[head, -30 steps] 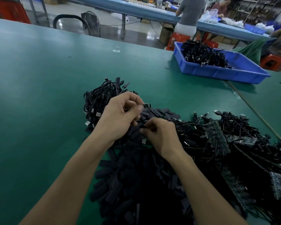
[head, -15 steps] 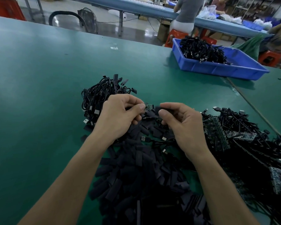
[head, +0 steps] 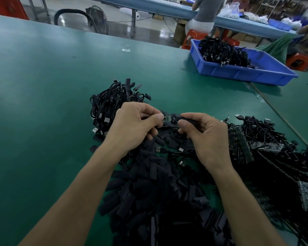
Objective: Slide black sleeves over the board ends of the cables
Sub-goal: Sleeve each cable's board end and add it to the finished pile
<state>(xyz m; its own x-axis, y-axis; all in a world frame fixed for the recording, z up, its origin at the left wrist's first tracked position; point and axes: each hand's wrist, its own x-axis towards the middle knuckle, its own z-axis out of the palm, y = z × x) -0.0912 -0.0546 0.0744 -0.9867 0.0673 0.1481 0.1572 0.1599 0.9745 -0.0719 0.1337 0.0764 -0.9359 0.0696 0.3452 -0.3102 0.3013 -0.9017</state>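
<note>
Black sleeves lie loose in a big heap (head: 158, 192) on the green table (head: 43, 103), right under the person's forearms in the head view. One sleeve (head: 188, 119) is up off that heap, pinched between the thumb and forefinger of the right hand (head: 206, 137), its open end facing left. The left hand (head: 133, 126) pinches a cable just behind its small green board end (head: 167, 118), thumb on top and the other fingers curled under. Board and sleeve sit end to end, just beside each other. Whether the sleeve's mouth has caught the board tip cannot be told, but most of the board is bare, so this one is at the start of its slide.

Behind the left hand sits a coiled bundle of cables (head: 110, 103) with black tabs at some ends, probably finished pieces. A blue tray (head: 247, 73) farther right holds more cables, whose state is too small to tell. Right of the hands spreads a large tangle of cables with uncovered boards (head: 256, 144). Judging by that tangle and the heap, most of the job remains.
</note>
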